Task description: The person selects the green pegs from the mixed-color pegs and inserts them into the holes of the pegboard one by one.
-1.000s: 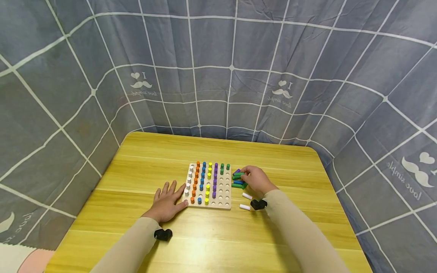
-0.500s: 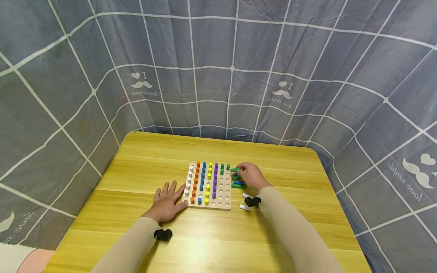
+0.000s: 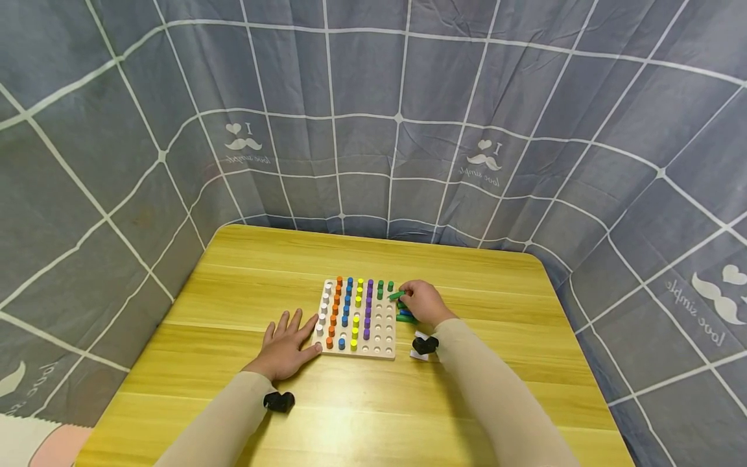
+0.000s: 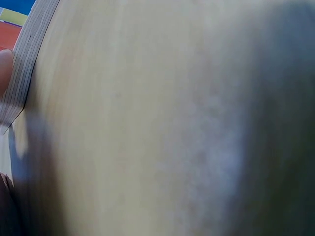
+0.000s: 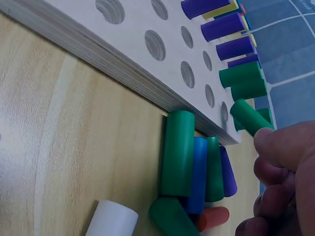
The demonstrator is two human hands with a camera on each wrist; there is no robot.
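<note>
Clock positions were taken from the middle of the pegboard (image 5: 134, 30), twelve o'clock facing away from the person. We found the right hand (image 3: 428, 302) at two o'clock, its grip clamped on one end of a green peg (image 5: 250, 117). That peg was tilted, its free end close by an unfilled hole (image 5: 225, 112); we could not tell whether they touched. The left hand (image 3: 284, 350) lay at eight o'clock, grip apart, fingers spread, thumb at the board's edge. Upright green pegs (image 5: 241, 74) stood at one o'clock, loose pegs (image 5: 178, 152) lay clustered at three, and white pegs (image 5: 113, 220) at four.

Risks, in our judgement: the tilt could make the peg catch the hole's rim and twist out of so short a pinch. The loose pegs, being round, could roll across the surface (image 3: 350, 402) if brushed. Should the left hand ease off, a hard push could shift the board.
</note>
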